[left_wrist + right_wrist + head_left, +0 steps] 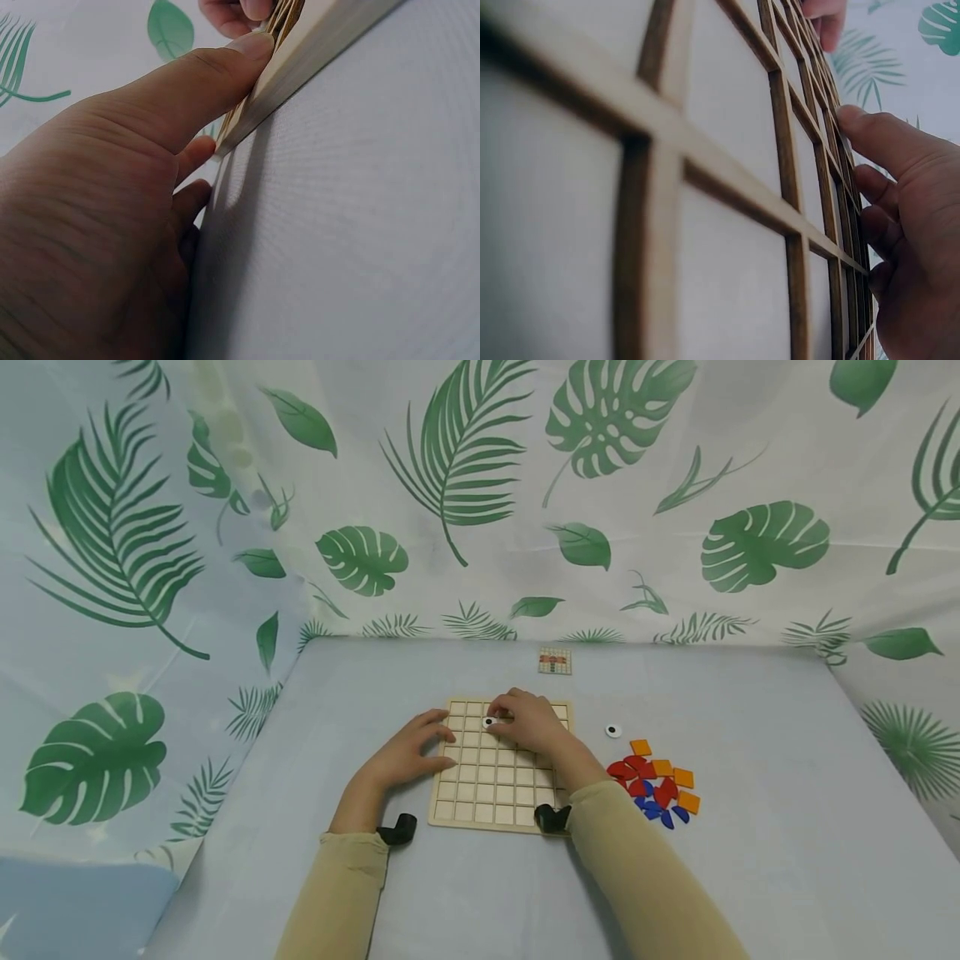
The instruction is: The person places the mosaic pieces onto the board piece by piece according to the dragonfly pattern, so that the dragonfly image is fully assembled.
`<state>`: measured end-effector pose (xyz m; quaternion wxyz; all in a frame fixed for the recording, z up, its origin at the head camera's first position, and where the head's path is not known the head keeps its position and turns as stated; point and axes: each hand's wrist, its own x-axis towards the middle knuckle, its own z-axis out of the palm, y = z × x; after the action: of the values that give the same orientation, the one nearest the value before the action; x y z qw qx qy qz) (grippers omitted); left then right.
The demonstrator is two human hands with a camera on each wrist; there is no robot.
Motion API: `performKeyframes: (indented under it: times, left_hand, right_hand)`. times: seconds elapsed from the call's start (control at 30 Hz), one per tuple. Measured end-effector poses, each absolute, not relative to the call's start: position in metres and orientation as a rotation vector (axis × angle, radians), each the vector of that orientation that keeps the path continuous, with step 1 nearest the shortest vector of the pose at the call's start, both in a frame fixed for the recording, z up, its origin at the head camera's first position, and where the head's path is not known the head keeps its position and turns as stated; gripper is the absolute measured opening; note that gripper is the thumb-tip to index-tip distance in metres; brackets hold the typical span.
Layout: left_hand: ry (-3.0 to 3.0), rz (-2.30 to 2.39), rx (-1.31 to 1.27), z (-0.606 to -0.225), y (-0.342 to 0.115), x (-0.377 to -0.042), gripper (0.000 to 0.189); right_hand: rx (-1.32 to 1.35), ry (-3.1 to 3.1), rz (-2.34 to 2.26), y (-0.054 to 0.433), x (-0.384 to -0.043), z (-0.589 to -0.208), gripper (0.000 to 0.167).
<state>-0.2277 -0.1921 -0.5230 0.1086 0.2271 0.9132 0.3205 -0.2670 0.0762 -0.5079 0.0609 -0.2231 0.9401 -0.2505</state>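
Note:
A square wooden grid board lies flat on the cloth-covered table, with rows of shallow square cells. Over its upper part, my right hand pinches a white round piece with a black dot, like an eye, between thumb and fingers. The right wrist view shows the right hand low against the raised grid lines; the piece is hidden there. My left hand rests at the board's left side, fingers spread and loosely bent. Its thumb lies at the board's edge in the left wrist view.
Right of the board lies another white eye piece. Near it are loose orange squares, red pieces and blue pieces. A small patterned card sits behind the board. Leaf-printed cloth hangs at the back.

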Motion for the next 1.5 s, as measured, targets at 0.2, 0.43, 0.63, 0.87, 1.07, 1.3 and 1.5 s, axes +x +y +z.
performKeyframes:
  times: [0.2, 0.43, 0.63, 0.87, 1.07, 1.3, 1.5]
  left_hand:
    - [2.681, 0.956, 0.666, -0.523, -0.192, -0.227, 0.032]
    - [2.682, 0.959, 0.660, -0.525, -0.193, -0.228, 0.031]
    - [2.685, 0.954, 0.673, -0.524, -0.192, -0.228, 0.032]
    - [2.688, 0.947, 0.659, -0.523, -0.192, -0.228, 0.032]
    - [2.700, 0.941, 0.678, -0.524, -0.191, -0.227, 0.032]
    - [2.709, 0.907, 0.680, -0.524, -0.192, -0.227, 0.033]
    - [2.712, 0.916, 0.696, -0.524, -0.192, -0.227, 0.034]
  right_hand:
    - [-0.694, 2.848, -0.766, 0.077, -0.267, -0.510, 0.025]
    - [-0.695, 2.849, -0.795, 0.077, -0.267, -0.510, 0.023]
    - [-0.686, 2.838, -0.798, 0.078, -0.267, -0.509, 0.027]
    - [-0.644, 2.718, -0.918, 0.085, -0.265, -0.499, 0.035]
    - [-0.619, 2.682, -1.001, 0.109, -0.260, -0.487, 0.036]
    - [-0.524, 2.741, -0.986, 0.161, -0.250, -0.468, 0.039]
    - [-0.320, 2.759, -0.920, 0.211, -0.240, -0.461, 0.043]
